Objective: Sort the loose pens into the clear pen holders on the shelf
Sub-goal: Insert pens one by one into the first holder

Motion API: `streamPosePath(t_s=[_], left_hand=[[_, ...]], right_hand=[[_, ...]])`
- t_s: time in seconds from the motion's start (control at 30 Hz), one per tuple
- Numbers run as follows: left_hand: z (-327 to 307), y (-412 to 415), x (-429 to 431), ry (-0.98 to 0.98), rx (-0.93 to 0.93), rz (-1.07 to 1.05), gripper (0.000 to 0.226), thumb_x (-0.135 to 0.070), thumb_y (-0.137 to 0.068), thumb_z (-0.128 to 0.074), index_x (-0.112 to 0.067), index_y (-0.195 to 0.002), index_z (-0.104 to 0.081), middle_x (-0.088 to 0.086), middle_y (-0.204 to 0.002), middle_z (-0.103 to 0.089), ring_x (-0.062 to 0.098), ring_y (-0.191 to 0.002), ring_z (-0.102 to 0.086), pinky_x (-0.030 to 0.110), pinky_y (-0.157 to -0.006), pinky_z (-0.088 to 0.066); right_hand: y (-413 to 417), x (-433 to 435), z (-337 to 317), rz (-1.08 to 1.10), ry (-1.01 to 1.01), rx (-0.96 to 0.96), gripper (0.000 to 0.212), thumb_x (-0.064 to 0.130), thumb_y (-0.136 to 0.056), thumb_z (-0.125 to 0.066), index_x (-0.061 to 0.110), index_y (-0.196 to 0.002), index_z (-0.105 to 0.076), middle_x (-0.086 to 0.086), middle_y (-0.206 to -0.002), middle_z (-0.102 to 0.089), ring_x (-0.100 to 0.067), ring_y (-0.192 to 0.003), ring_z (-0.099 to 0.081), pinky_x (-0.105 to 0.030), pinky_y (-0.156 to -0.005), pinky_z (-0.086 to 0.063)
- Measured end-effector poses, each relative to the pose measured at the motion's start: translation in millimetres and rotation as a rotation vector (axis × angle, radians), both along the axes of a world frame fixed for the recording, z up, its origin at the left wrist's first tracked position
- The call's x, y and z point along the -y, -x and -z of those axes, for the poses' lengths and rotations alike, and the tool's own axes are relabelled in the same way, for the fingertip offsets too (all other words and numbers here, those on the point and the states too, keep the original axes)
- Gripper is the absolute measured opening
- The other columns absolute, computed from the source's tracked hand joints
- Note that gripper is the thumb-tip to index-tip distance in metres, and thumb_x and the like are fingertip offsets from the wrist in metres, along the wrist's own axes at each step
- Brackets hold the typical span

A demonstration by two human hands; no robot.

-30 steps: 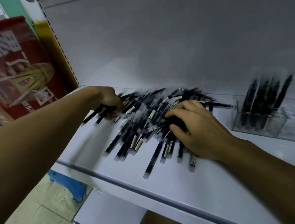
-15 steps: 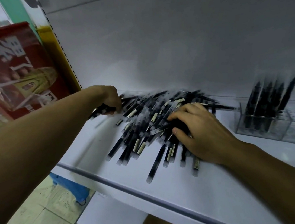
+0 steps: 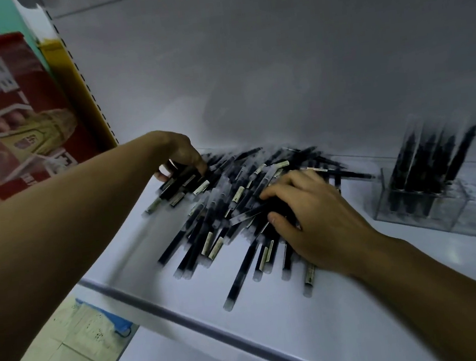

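The pens (image 3: 234,207) lie heaped on the shelf (image 3: 275,312), left of the holder (image 3: 421,213). The right hand (image 3: 318,221) curls its fingers (image 3: 279,189) round a bunch mid-heap; the left hand (image 3: 179,154), blurred, seems to pinch a few. Align tips before lifting, lest some slip.

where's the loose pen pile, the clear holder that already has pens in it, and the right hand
loose pens (image 3: 231,210), head view, middle of the pile
clear pen holder (image 3: 440,218), head view, lower front wall
right hand (image 3: 321,218), head view, back of the hand
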State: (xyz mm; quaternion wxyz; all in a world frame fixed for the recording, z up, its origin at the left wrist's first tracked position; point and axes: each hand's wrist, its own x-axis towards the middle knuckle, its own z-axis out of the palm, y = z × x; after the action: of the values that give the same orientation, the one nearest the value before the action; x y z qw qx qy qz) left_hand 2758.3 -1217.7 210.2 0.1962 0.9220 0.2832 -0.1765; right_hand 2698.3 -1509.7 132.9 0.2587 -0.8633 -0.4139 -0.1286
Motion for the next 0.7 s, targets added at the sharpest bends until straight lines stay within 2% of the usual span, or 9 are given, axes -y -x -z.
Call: streamPosePath(t_s=[0.13,0.27,0.33,0.4,0.43,0.5,0.57,0.63,0.7], left_hand=[[3,-5,3,-0.041,0.020,0.015,0.032,-0.028,-0.077,-0.082,-0.010,-0.096,-0.065,0.009,-0.112,-0.065,0.029,-0.105,-0.061,0.041,-0.083,-0.054],[11,-9,7,-0.179,0.077,0.095,0.052,-0.026,-0.082,-0.079,0.004,-0.118,-0.057,0.016,-0.121,-0.057,0.039,-0.117,-0.057,0.047,-0.093,-0.054],[13,-8,5,-0.198,0.097,0.132,0.046,-0.026,-0.081,-0.080,0.006,-0.108,-0.062,0.020,-0.118,-0.062,0.037,-0.107,-0.062,0.043,-0.088,-0.055],[17,-4,2,-0.245,0.133,0.157,0.035,-0.028,-0.079,-0.081,0.000,-0.089,-0.063,0.019,-0.109,-0.067,0.032,-0.092,-0.064,0.037,-0.080,-0.053],[18,-2,0,-0.249,0.153,0.153,0.033,-0.028,-0.079,-0.081,-0.001,-0.086,-0.063,0.018,-0.104,-0.067,0.031,-0.086,-0.062,0.036,-0.077,-0.052],[19,2,-5,-0.163,0.212,0.114,0.031,-0.022,-0.081,-0.078,0.004,-0.093,-0.064,0.020,-0.098,-0.067,0.030,-0.078,-0.062,0.038,-0.073,-0.053],[14,6,-11,0.055,0.311,0.023,0.026,-0.010,-0.084,-0.073,0.008,-0.099,-0.062,0.023,-0.090,-0.069,0.030,-0.069,-0.067,0.039,-0.066,-0.058],[1,13,-12,0.220,0.432,-0.030,0.019,-0.003,-0.088,-0.069,0.007,-0.099,-0.057,0.022,-0.081,-0.067,0.023,-0.057,-0.069,0.034,-0.054,-0.059],[-12,18,-10,0.266,0.552,-0.035,0.015,-0.002,-0.089,-0.067,0.002,-0.097,-0.055,0.020,-0.079,-0.064,0.020,-0.053,-0.067,0.033,-0.053,-0.057]], right_hand=[[-1,0,0,0.000,0.000,0.000,0.032,0.033,-0.100,-0.055,0.026,-0.131,-0.060,0.007,-0.123,-0.054,-0.013,-0.115,-0.043,-0.040,-0.096,-0.043],[-1,0,1,-0.005,0.002,0.000,0.032,0.034,-0.100,-0.055,0.026,-0.131,-0.060,0.006,-0.123,-0.054,-0.013,-0.115,-0.043,-0.039,-0.095,-0.043],[-1,0,0,-0.001,0.002,0.000,0.032,0.034,-0.100,-0.055,0.026,-0.131,-0.060,0.007,-0.123,-0.054,-0.014,-0.116,-0.043,-0.039,-0.095,-0.043],[-1,0,0,0.002,0.006,-0.002,0.033,0.034,-0.100,-0.054,0.025,-0.132,-0.059,0.007,-0.122,-0.053,-0.014,-0.116,-0.043,-0.040,-0.096,-0.043],[-1,1,-1,0.001,0.006,-0.006,0.033,0.034,-0.101,-0.053,0.025,-0.132,-0.059,0.007,-0.122,-0.053,-0.014,-0.115,-0.043,-0.040,-0.096,-0.043],[0,0,0,-0.004,0.008,-0.006,0.033,0.034,-0.101,-0.052,0.025,-0.132,-0.059,0.007,-0.122,-0.053,-0.014,-0.115,-0.043,-0.040,-0.096,-0.043],[0,1,-1,-0.006,0.013,-0.007,0.033,0.034,-0.101,-0.052,0.025,-0.132,-0.058,0.007,-0.123,-0.053,-0.013,-0.116,-0.043,-0.039,-0.097,-0.043],[0,1,-2,-0.002,0.020,-0.014,0.034,0.035,-0.101,-0.052,0.026,-0.133,-0.058,0.007,-0.124,-0.053,-0.013,-0.117,-0.042,-0.039,-0.098,-0.042],[1,1,-3,-0.001,0.030,-0.019,0.035,0.035,-0.101,-0.052,0.026,-0.134,-0.057,0.007,-0.126,-0.053,-0.013,-0.119,-0.042,-0.039,-0.100,-0.042]])
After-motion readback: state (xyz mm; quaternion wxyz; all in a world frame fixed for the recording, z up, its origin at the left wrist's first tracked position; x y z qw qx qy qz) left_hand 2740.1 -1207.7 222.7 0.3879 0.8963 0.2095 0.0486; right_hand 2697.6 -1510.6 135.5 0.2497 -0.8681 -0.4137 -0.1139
